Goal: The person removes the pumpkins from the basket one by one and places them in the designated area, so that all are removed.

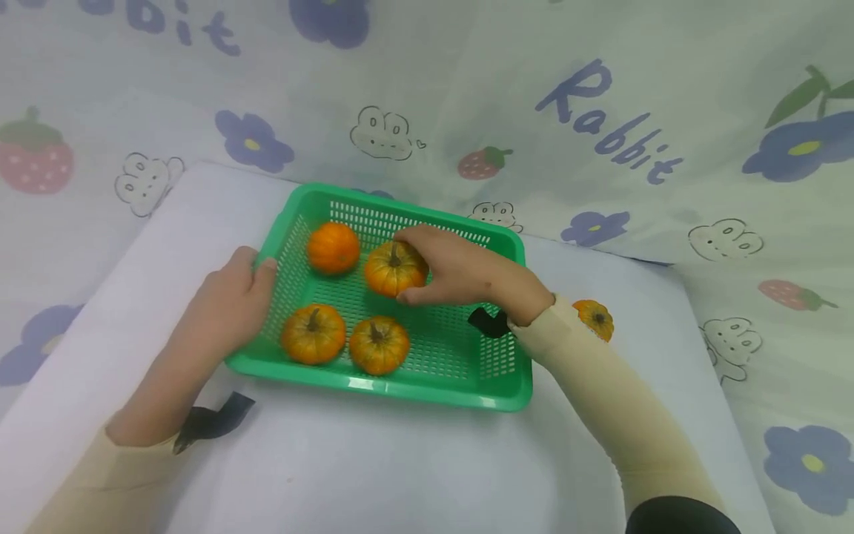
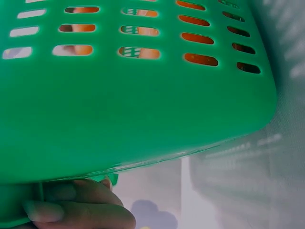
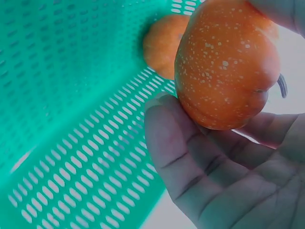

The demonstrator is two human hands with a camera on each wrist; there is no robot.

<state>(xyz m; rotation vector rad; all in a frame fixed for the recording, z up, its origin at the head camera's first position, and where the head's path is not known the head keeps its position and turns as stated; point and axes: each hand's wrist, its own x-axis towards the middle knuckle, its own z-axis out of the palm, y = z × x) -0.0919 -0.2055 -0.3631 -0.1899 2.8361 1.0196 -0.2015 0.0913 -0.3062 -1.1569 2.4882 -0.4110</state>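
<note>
A green perforated basket stands on the white table. My left hand grips its left rim, and in the left wrist view the fingers curl at the rim beside the basket wall. Over the back middle of the basket, my right hand holds a small orange pumpkin between thumb and fingers. The right wrist view shows this pumpkin raised above the slotted floor. Inside the basket lie a rounder orange pumpkin at the back left and two stemmed pumpkins along the front.
Outside the basket on the right, another small pumpkin lies on the table, partly behind my right sleeve. A curtain printed with rabbits, flowers and strawberries hangs behind the table. Dark straps hang near the wrists.
</note>
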